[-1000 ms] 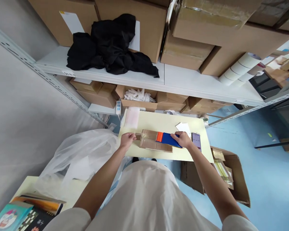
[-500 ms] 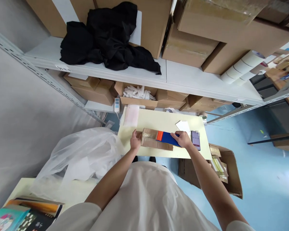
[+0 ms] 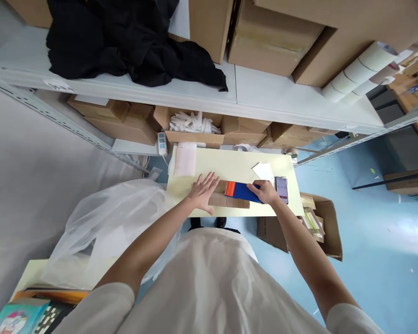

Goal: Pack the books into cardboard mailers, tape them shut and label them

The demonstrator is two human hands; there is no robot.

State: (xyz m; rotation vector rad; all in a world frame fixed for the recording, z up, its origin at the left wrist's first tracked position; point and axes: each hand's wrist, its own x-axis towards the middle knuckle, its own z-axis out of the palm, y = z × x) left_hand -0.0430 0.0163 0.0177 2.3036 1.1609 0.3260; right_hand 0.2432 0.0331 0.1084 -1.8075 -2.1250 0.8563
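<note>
Head view shows a brown cardboard package [image 3: 226,201] lying lengthwise near the front edge of a pale yellow table [image 3: 226,162], with a flat blue tool [image 3: 247,193] slanting over its right half, the orange end pointing left. The right hand [image 3: 265,191] grips the tool's blue end, thumb on top. The left hand [image 3: 204,191] is spread flat over the package's left end, fingers apart and holding nothing visible. Just beyond the right hand lies a phone [image 3: 282,189], screen up, with white papers [image 3: 262,170] to its left. A pinkish sheet [image 3: 186,160] rests at the table's far left corner. Beyond the table's back edge, an open carton [image 3: 195,138] contains white pieces too jumbled to identify. On the upper shelf [image 3: 299,104], black cloth [image 3: 135,51] droops at left and white rolls [image 3: 360,72] lie in a row at right. Clear plastic sheeting [image 3: 111,213] billows left of the table; an open box [image 3: 333,232] stands on the blue floor [image 3: 379,232] at right.
</note>
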